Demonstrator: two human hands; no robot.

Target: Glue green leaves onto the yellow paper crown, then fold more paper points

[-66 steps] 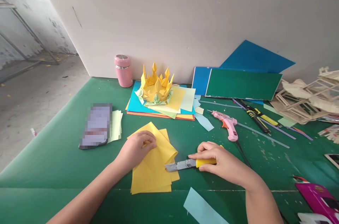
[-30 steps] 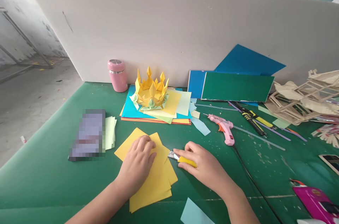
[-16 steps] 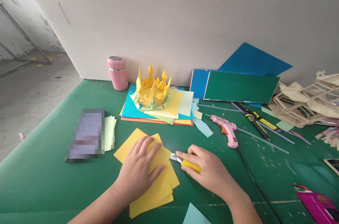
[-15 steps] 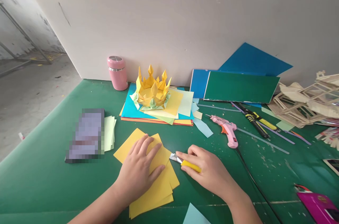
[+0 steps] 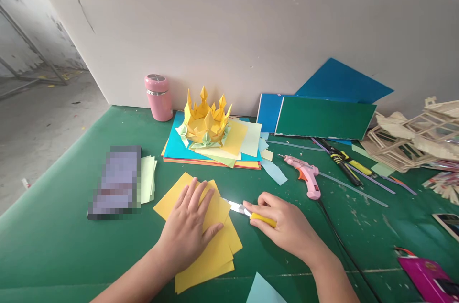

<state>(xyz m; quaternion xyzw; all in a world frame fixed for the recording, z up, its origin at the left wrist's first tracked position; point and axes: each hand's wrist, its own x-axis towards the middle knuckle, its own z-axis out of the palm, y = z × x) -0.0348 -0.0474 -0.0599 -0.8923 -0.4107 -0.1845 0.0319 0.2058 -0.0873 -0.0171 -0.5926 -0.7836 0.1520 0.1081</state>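
Spreading flat on the stack of yellow paper squares (image 5: 201, 231), the left hand (image 5: 190, 229) now pins it while the right hand (image 5: 283, 226), gripping the yellow-handled utility knife (image 5: 251, 213), has drawn its blade back off the sheets to their right edge.

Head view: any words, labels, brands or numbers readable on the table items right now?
None can be read.
Blurred-out flat object: pixelated, unreadable.
Magenta package: print too small to read.
Utility knife in the right hand, pink glue gun, pink bottle: no visible markings.
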